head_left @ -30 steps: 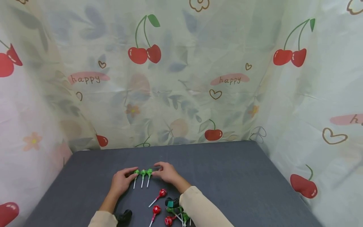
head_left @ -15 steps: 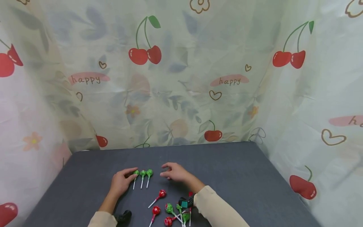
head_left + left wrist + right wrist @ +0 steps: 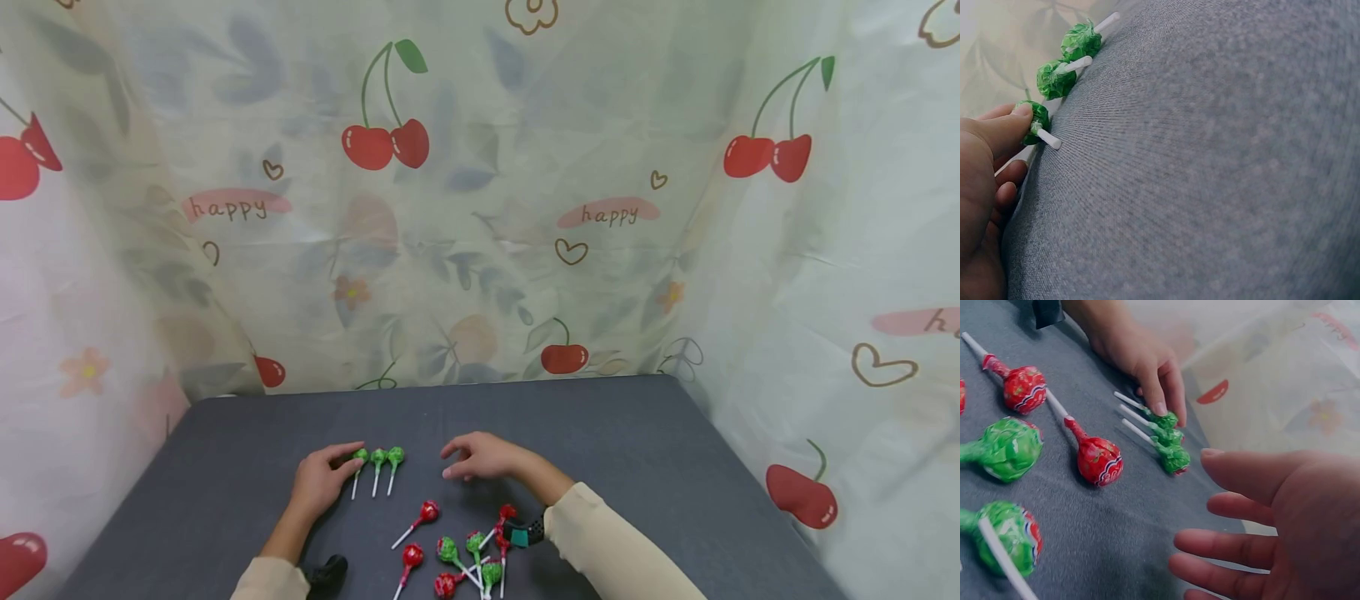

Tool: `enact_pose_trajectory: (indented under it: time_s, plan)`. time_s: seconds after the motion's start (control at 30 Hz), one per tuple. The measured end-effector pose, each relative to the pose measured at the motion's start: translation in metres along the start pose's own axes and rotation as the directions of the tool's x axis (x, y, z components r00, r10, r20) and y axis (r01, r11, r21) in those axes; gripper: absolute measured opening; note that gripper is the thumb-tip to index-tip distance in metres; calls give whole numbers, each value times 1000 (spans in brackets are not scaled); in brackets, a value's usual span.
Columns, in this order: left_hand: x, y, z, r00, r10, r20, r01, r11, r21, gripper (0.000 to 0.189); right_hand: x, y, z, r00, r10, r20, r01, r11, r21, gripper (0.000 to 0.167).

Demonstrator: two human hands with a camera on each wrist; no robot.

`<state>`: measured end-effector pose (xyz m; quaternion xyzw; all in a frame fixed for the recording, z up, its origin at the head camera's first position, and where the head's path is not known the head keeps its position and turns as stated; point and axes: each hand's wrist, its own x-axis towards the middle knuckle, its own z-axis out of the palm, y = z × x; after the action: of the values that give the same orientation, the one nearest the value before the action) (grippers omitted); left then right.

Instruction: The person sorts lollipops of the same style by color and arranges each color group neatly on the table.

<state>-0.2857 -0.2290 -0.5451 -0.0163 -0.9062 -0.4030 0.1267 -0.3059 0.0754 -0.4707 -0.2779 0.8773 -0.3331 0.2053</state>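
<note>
In the head view my left hand [image 3: 318,482] pinches the wrapped head of the leftmost green lollipop [image 3: 362,456] between thumb and fingers; the left wrist view shows the thumb on its green wrapper [image 3: 1036,119]. Beside it stand in a row a middle green lollipop [image 3: 378,457] and a right green lollipop [image 3: 396,456], sticks toward me. To the right of this row my right hand [image 3: 487,457] hovers over the table, fingers loosely spread, holding nothing. A red lollipop [image 3: 429,512] lies between and nearer than the two hands.
Nearer me lie another red lollipop [image 3: 412,556] and a loose pile of red and green lollipops, including a green one [image 3: 447,549], partly under the right wrist's strap. The dark grey table [image 3: 637,475] is bounded by a printed curtain [image 3: 465,208] at the back and sides.
My right hand has left the right end of the green row and moved away to the right, uncovering more of the pile. My left hand has stayed on the leftmost green lollipop.
</note>
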Motion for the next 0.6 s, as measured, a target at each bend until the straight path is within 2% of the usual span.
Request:
enact_pose_trajectory:
  time_s: [0.33, 0.6]
  plan:
    - [0, 1, 0, 1000, -3, 3, 3, 1000, -4, 31, -28, -1, -8, 991, -33, 127, 42, 997, -67, 37]
    - [0, -1, 1, 1000, -3, 0, 3, 1000, -6, 30, -40, 7, -5, 986, -51, 157, 60, 997, -53, 36]
